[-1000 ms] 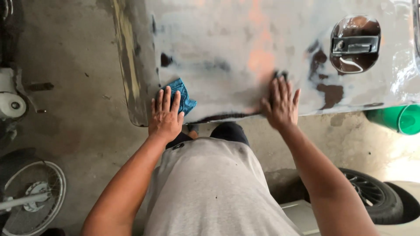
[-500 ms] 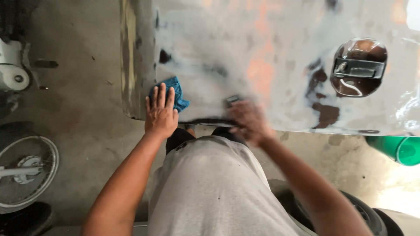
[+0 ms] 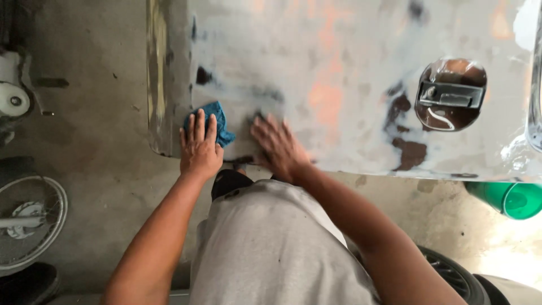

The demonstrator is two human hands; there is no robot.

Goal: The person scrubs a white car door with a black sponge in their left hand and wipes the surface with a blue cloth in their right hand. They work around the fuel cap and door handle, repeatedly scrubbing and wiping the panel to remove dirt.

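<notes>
A sanded car door panel (image 3: 350, 62), grey-white with orange and dark patches, lies flat in front of me. My left hand (image 3: 199, 148) rests flat near its left edge, fingers on a blue cloth (image 3: 212, 120). My right hand (image 3: 276, 146) presses on the panel just right of the cloth; it is blurred, and a small dark sanding piece seems to be under its fingertips. A recessed door handle (image 3: 450, 95) sits at the panel's right.
Concrete floor (image 3: 84, 124) lies to the left. A standing fan (image 3: 25, 223) is at lower left, a white object (image 3: 12, 97) above it. A green bucket (image 3: 511, 197) sits at right below the panel, and a tyre (image 3: 451, 274) at lower right.
My right hand has slid left across the panel, from near its middle to just beside the blue cloth. My left hand has stayed on the cloth.
</notes>
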